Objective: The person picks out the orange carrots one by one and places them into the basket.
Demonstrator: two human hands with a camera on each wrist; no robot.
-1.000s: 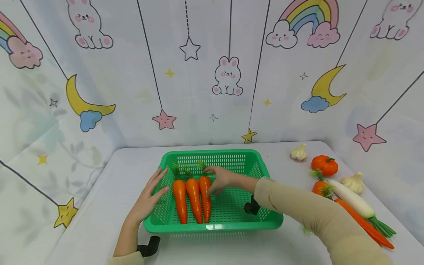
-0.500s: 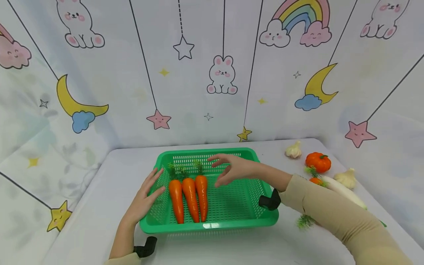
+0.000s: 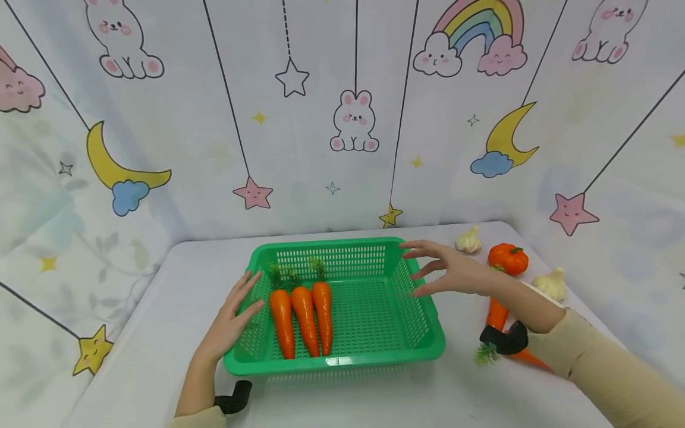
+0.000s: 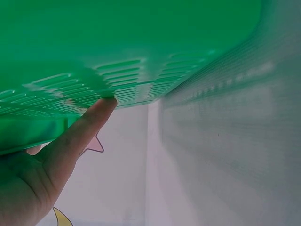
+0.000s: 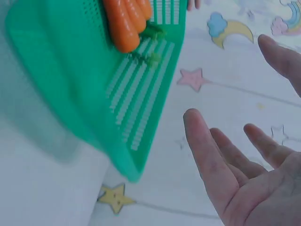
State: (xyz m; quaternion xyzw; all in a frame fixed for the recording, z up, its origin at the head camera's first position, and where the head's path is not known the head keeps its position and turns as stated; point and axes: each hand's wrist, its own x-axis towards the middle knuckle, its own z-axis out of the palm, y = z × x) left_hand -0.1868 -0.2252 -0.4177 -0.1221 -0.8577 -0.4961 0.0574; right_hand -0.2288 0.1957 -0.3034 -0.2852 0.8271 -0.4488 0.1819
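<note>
Three orange carrots [image 3: 305, 318] with green tops lie side by side in the left half of a green plastic basket [image 3: 334, 361]. My left hand [image 3: 227, 324] rests at the basket's left rim with its fingers straight; in the left wrist view the thumb [image 4: 89, 125] overlaps the slotted wall. My right hand [image 3: 449, 270] is raised over the right rim, fingers spread and holding nothing. From the right wrist view, the right hand [image 5: 244, 174] appears apart from the basket [image 5: 124, 160], with the carrots [image 5: 124, 23] beyond.
On the table's right side lie a small orange-red pumpkin [image 3: 508, 258], a garlic bulb [image 3: 468, 240] behind it and another garlic bulb [image 3: 551, 284]. More carrots [image 3: 497, 315] lie partly hidden under the right forearm. A patterned cloth [image 3: 299, 148] hangs behind the table.
My right hand has left the rightmost carrot, moving right across the basket to its right rim. The carrots lie as before. My left hand keeps its place at the left rim.
</note>
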